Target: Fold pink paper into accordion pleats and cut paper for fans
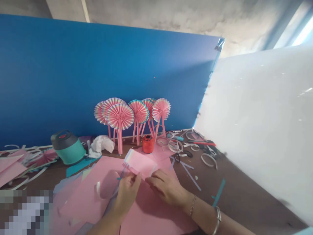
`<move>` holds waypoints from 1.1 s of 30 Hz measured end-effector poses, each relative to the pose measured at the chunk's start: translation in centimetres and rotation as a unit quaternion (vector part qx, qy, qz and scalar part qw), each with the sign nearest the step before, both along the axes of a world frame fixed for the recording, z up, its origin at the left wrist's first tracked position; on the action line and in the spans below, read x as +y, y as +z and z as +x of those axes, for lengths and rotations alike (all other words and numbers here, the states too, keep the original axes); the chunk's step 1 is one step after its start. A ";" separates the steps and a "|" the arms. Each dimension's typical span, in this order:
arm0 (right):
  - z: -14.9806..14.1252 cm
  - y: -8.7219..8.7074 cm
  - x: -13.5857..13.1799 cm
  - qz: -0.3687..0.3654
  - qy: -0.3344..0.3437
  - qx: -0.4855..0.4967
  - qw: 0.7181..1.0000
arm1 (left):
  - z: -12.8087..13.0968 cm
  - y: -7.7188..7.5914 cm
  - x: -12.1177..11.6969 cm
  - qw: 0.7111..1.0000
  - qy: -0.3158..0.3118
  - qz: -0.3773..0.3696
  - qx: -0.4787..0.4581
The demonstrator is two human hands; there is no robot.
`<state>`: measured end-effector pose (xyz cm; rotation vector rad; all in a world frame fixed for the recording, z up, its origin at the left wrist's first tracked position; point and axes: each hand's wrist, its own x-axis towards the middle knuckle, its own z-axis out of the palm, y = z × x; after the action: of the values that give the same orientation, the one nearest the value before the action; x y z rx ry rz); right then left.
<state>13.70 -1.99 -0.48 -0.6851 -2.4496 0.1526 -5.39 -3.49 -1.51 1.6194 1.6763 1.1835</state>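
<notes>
Between my hands is a piece of pink paper (141, 162) with a pale striped edge, and its left side looks pleated. My left hand (128, 192) pinches its lower left part, thumb and finger together. My right hand (168, 189), with a bracelet and a bangle on the wrist, grips the lower right edge with curled fingers. Large pink paper sheets (156, 215) lie beneath both hands. Just beyond the held paper stands a small red container (148, 144) with a dark top.
Several pleated pink paper fans (120, 117) on stick-like legs lean against the blue board (97, 65). Left of them are a teal-and-grey container (68, 147) and crumpled white paper (100, 146). Scissors (177, 157) and paper strips (188, 176) lie at right, beside a white panel (264, 124).
</notes>
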 end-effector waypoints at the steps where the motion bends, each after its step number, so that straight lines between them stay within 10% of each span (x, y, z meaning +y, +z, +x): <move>1: 0.1 0.2 -0.2 0.021 -0.001 0.009 1.000 | -0.3 0.1 0.0 0.998 0.002 0.044 0.040; 6: 0.7 0.9 -1.3 0.163 -0.026 0.043 0.985 | -1.2 0.7 0.0 0.897 -0.018 0.221 0.383; 13: 0.1 0.2 -0.2 0.095 -0.083 -0.073 0.989 | 0.3 0.4 -1.0 0.811 -0.135 0.160 0.546; 21: 1.3 -0.7 0.7 -0.064 -0.096 -0.184 0.976 | -0.5 0.3 -1.3 0.837 -0.188 0.062 0.510; 33: 2.3 -1.4 2.0 -0.205 -0.100 0.035 0.973 | -2.0 0.0 0.4 0.973 -0.156 -0.031 0.168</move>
<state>15.97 -0.01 -1.88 -1.0774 -2.2819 0.6049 -7.40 -3.04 -1.53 2.0389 1.5530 0.7276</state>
